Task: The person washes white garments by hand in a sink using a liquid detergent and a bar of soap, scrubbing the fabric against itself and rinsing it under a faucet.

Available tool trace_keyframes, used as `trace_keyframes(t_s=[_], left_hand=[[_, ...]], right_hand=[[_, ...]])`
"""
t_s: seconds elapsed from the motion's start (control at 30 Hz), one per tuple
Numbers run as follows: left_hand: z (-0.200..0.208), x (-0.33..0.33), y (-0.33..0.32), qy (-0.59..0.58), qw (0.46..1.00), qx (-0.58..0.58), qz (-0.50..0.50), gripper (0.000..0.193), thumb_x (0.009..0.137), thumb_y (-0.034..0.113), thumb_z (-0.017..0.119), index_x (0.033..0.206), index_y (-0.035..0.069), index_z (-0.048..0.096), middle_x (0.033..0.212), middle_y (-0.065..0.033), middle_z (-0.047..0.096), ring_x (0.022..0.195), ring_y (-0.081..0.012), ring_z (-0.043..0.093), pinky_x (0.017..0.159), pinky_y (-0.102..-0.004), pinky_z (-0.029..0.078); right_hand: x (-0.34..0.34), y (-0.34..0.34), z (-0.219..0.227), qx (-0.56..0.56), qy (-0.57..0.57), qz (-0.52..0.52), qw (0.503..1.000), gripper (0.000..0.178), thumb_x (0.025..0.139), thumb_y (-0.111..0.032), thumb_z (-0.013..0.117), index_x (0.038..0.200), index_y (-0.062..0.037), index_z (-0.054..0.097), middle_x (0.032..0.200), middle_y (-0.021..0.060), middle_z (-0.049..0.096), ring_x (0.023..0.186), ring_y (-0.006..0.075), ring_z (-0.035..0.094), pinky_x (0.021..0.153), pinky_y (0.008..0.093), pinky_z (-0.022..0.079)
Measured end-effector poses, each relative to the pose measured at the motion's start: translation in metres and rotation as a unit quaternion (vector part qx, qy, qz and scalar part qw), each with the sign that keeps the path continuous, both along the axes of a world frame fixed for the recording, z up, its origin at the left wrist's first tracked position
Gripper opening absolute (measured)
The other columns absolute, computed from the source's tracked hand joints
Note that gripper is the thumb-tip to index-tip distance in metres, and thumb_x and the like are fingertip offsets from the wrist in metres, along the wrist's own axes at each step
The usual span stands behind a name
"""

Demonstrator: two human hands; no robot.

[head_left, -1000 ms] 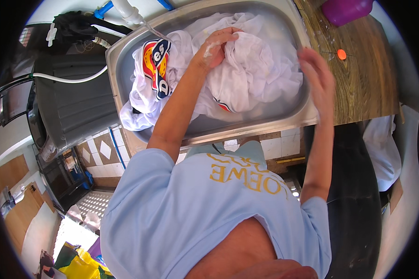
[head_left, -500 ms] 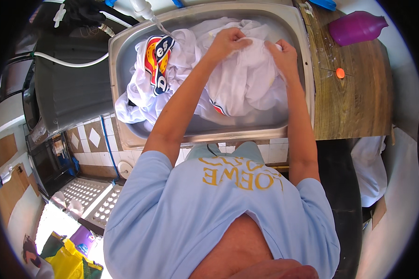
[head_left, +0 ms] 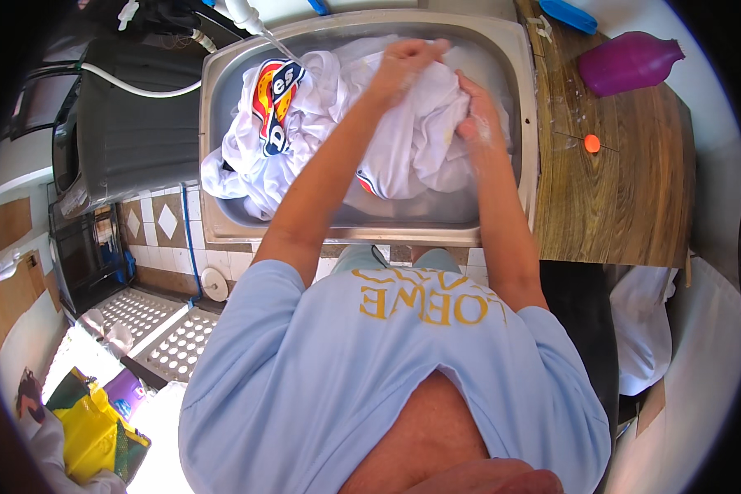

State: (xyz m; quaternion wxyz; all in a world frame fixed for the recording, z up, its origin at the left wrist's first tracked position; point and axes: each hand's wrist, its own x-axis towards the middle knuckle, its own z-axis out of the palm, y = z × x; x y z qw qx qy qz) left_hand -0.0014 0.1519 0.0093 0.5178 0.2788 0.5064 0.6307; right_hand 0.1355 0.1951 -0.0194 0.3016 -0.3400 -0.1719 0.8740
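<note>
White cloth (head_left: 412, 123) in a metal sink (head_left: 524, 169) of water (head_left: 479, 58), left hand (head_left: 401, 72) and right hand (head_left: 482, 117) part-curled, hold unclear

My left hand (head_left: 407, 67), blurred, at the far part of rumpled white cloth (head_left: 420, 132) with red-yellow-navy print; grip unclear. My right hand (head_left: 481, 117) at the cloth's right side, fingers bent. Cloth lies in rectangular steel sink (head_left: 523, 177), water running in far left. Right: brown wood-grain counter (head_left: 626, 198), purple plastic bottle (head_left: 628, 64), small round orange disc (head_left: 592, 144) nearer.
</note>
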Motion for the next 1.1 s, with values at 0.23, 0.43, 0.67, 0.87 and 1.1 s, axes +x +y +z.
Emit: trace_keyframes(t_s=[0.23,0.43,0.67,0.87,1.1], left_hand=[[-0.022,0.082,0.012,0.616,0.755,0.208,0.089,0.011,0.064,0.016,0.068,0.062,0.007,0.062,0.066,-0.0072,0.062,0.062,-0.0241,0.060,0.057,-0.0354,0.046],[-0.021,0.036,0.009,0.614,0.764,0.158,0.119,0.009,0.068,0.019,0.065,0.064,0.011,0.063,0.065,-0.0082,0.063,0.057,-0.0297,0.059,0.052,-0.0372,0.047],[-0.017,-0.001,0.008,0.536,0.839,-0.048,0.075,0.012,0.070,0.022,0.065,0.064,0.011,0.063,0.062,-0.0080,0.062,0.058,-0.0302,0.060,0.051,-0.0377,0.046],[-0.020,0.061,0.013,0.575,0.807,0.132,0.043,0.011,0.069,0.019,0.062,0.061,0.011,0.062,0.063,-0.0096,0.061,0.061,-0.0305,0.060,0.054,-0.0394,0.046],[-0.021,0.020,0.015,0.557,0.829,0.021,0.050,0.008,0.069,0.018,0.063,0.072,0.011,0.064,0.065,-0.0136,0.059,0.064,-0.0308,0.059,0.059,-0.0379,0.046]], right_hand=[[-0.008,0.034,-0.082,0.017,0.366,0.103,0.925,0.042,0.088,-0.042,0.054,0.104,-0.0038,0.058,0.094,0.0054,0.061,0.090,0.0191,0.059,0.084,0.0279,0.045],[-0.031,-0.013,-0.037,0.015,0.148,-0.040,0.988,0.042,0.094,-0.040,0.043,0.115,-0.0047,0.054,0.104,0.0073,0.059,0.095,0.0204,0.058,0.080,0.0287,0.047],[-0.046,-0.031,0.016,-0.094,0.030,-0.024,0.995,0.039,0.095,-0.045,0.039,0.081,-0.0115,0.054,0.075,-0.0015,0.055,0.070,0.0150,0.053,0.072,0.0291,0.045],[-0.011,0.009,-0.074,0.008,0.218,-0.017,0.976,0.034,0.095,-0.042,0.040,0.088,-0.0112,0.053,0.083,0.0019,0.057,0.075,0.0173,0.056,0.072,0.0326,0.047],[-0.024,-0.010,-0.027,0.009,0.176,-0.022,0.984,0.038,0.092,-0.046,0.044,0.098,-0.0118,0.058,0.093,0.0025,0.062,0.084,0.0182,0.061,0.073,0.0328,0.050]])
